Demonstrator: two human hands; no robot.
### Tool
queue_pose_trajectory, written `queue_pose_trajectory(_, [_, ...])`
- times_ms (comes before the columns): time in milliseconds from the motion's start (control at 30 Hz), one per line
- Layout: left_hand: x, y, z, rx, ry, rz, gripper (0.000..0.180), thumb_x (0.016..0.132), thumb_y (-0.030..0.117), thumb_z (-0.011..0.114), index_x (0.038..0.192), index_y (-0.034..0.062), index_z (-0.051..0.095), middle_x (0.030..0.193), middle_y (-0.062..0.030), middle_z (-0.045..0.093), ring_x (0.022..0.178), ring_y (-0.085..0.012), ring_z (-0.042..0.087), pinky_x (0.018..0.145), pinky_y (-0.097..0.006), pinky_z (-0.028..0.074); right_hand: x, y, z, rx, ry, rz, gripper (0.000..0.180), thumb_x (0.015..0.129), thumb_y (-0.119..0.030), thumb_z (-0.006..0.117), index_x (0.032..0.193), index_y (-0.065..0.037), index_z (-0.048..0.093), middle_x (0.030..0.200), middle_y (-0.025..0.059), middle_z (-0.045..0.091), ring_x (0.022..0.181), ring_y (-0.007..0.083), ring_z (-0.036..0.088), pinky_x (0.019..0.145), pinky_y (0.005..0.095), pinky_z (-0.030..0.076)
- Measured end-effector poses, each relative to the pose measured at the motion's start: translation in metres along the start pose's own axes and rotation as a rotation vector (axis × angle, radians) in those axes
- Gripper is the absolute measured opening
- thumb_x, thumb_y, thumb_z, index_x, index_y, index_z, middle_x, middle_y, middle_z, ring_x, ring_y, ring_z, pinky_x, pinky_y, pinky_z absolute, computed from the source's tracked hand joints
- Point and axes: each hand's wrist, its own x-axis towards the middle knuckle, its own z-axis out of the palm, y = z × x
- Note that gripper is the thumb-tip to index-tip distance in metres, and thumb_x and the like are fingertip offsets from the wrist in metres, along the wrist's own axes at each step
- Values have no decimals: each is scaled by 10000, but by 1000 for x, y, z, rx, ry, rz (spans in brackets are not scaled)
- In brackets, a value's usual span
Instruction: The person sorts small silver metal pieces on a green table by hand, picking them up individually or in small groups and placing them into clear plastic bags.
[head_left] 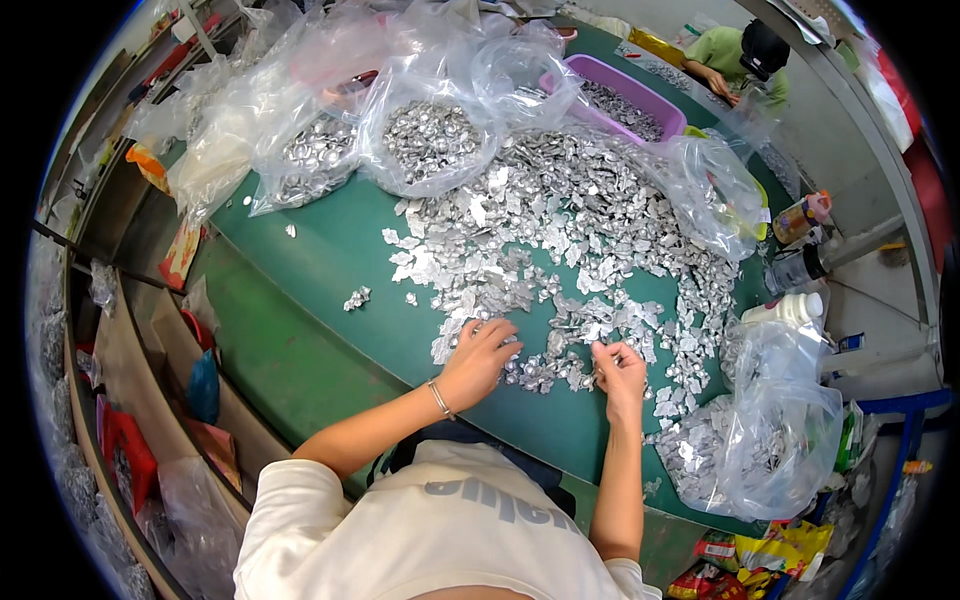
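A broad heap of small, flat, silvery metal pieces covers much of the green table. At the near edge of the heap, my left hand is palm down with its fingers curled over the pieces; what lies under them is hidden. A bracelet circles that wrist. To its right, my right hand is pinched by a small silvery piece at the fingertips. Between the two hands lies a small cluster of knobbly silvery pieces.
Clear plastic bags of metal pieces stand along the far side, and another bag sits at the right. A purple basin holds more pieces. Bottles stand at the right edge. A person in green works at the far right.
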Motion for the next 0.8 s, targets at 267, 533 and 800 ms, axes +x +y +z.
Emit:
queue_pose_trajectory(267, [-10,10,7,-119,179,-81,446,747,-67,583,1174,58,556,1256,-132,483,1186,-325,466,1055,-571,252,3,4,61,-1132,222,-378,326,709,-334,763,789,-28,685,775,164,668,683,350,635,611,435,493])
queue_pose_trajectory(533, [3,28,-7,-1171,46,-439,347,903,59,571,1240,2,518,1096,-110,600,972,-206,610,825,-332,507,-19,-15,49,-442,83,-671,163,724,19,710,880,-3,669,692,17,537,571,73,437,501,216,320])
queue_pose_trajectory(800, [11,37,-20,-1800,-46,-539,318,929,137,578,1181,-56,561,973,-86,642,867,-149,642,771,-266,536,-43,-18,53,-571,114,-974,293,705,80,694,979,-21,674,843,89,611,652,167,596,535,285,474])
